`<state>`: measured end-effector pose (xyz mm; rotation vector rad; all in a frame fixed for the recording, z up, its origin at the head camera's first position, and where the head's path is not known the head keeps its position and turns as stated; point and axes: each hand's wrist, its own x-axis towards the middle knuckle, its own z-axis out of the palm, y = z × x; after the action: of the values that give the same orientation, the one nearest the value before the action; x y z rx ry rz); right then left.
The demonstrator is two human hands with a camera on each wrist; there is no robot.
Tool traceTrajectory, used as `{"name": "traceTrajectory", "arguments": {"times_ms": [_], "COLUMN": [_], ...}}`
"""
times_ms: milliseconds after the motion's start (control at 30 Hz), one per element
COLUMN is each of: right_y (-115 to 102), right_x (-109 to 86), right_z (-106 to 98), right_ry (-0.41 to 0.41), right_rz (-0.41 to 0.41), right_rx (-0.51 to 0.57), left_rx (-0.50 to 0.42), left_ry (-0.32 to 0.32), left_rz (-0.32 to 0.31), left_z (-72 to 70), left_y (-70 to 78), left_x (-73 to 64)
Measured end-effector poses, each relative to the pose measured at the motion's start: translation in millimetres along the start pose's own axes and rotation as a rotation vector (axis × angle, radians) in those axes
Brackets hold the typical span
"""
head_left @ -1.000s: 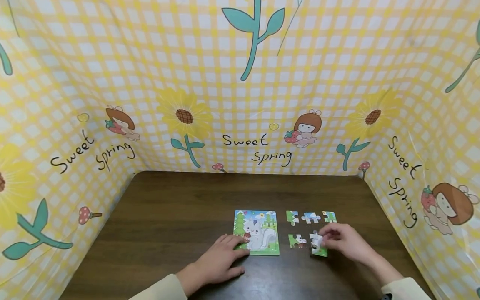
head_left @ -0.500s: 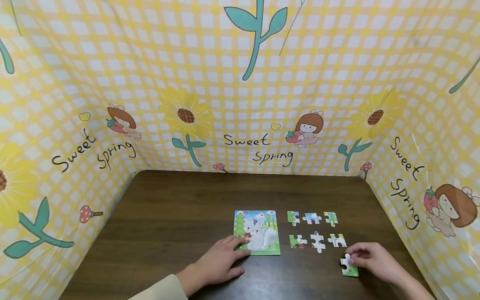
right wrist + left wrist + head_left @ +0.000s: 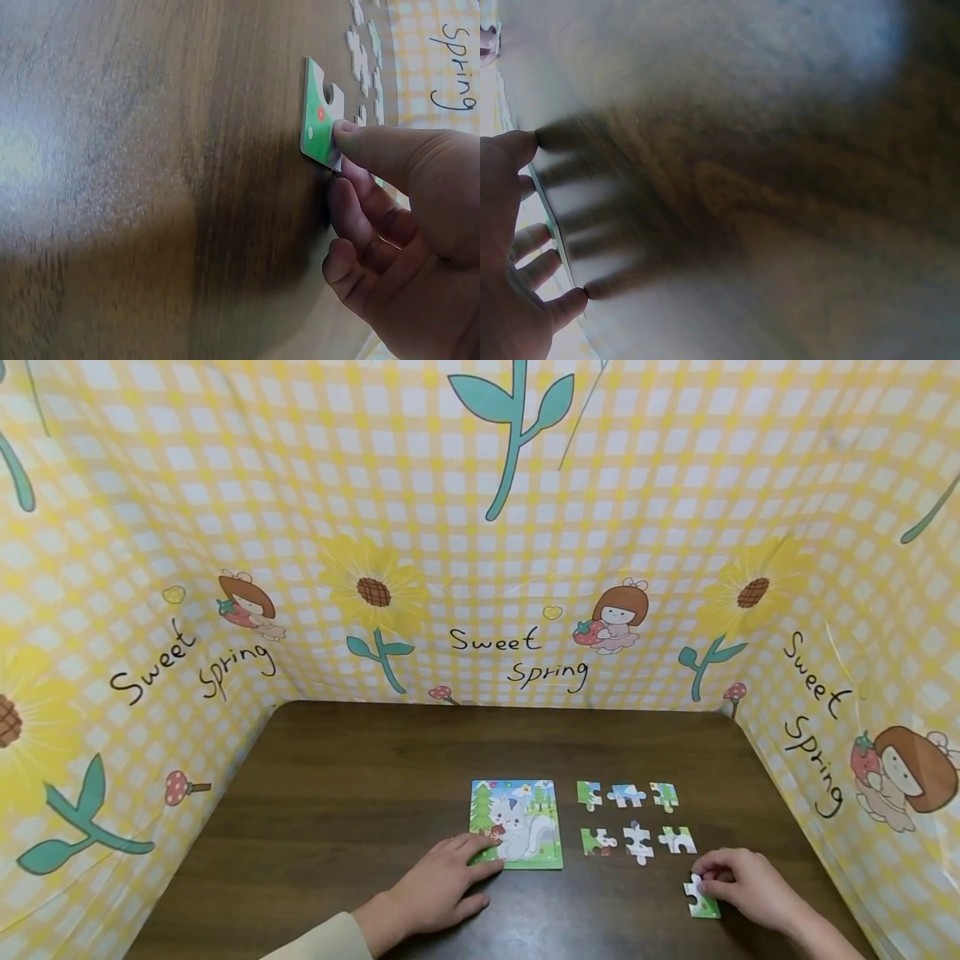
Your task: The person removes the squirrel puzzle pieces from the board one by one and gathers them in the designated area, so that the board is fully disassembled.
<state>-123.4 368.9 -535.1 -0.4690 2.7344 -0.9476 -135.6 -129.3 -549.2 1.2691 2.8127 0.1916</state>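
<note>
My right hand (image 3: 752, 887) pinches a green-and-white puzzle piece (image 3: 320, 124) between thumb and fingers, low over the table's right side. Spread fingers of my left hand (image 3: 444, 883) rest on the lower left corner of the square puzzle board (image 3: 538, 852), which shows a white squirrel among green trees. Between the board and my right hand lie several loose puzzle pieces in two rows; the near row has a green-and-white piece (image 3: 598, 842), a mostly white piece (image 3: 638, 842) and a white piece with green (image 3: 678, 839).
The far row holds a green piece (image 3: 588, 794), a blue-and-white piece (image 3: 626, 795) and a green-blue piece (image 3: 663, 796). Under everything is a dark wooden table (image 3: 360, 760). A yellow checked cloth (image 3: 480, 568) encloses its back and sides.
My right hand has moved right and toward me with the pinched piece, away from the near row, whose white pieces now show in full. My left hand stays on the board.
</note>
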Motion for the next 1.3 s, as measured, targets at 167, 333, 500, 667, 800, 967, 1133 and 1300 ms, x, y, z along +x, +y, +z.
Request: {"name": "traceTrajectory", "arguments": {"times_ms": [167,333,500,667,800,967,1133,1300], "right_y": [-2.7,-6.6,-16.8,-49.0,-81.1,-117.2,-145.4,-159.7], "right_x": [2.3,2.2,14.0,45.1,76.3,118.5,152.5,172.6], "right_z": [0.6,0.1,-2.4,2.9,18.3,49.6,74.7,89.0], "right_ry": [-0.009,-0.012,-0.014,0.000,-0.025,-0.035,-0.064,-0.097], "right_rz": [0.053,0.057,-0.012,-0.151,-0.227,-0.273,-0.257,-0.248], "right_rx": [-0.020,-0.023,-0.032,-0.054,-0.040,-0.071,-0.083,-0.131], "left_rx": [0.002,0.002,-0.001,0.008,-0.001,-0.018,-0.054,-0.073], "left_ry": [-0.009,-0.022,-0.018,-0.033,-0.057,-0.052,-0.038,-0.033], "left_rz": [-0.003,-0.017,-0.026,-0.052,-0.075,-0.098,-0.131,-0.162], "left_z": [-3.0,-3.6,-2.3,-3.5,-4.4,-5.0,-3.6,-1.9], "left_y": [0.9,2.1,0.4,-5.0,-10.7,-16.8,-17.7,-16.1], "left_x": [0.2,-0.9,-0.7,5.4,10.3,14.6,14.3,13.3]}}
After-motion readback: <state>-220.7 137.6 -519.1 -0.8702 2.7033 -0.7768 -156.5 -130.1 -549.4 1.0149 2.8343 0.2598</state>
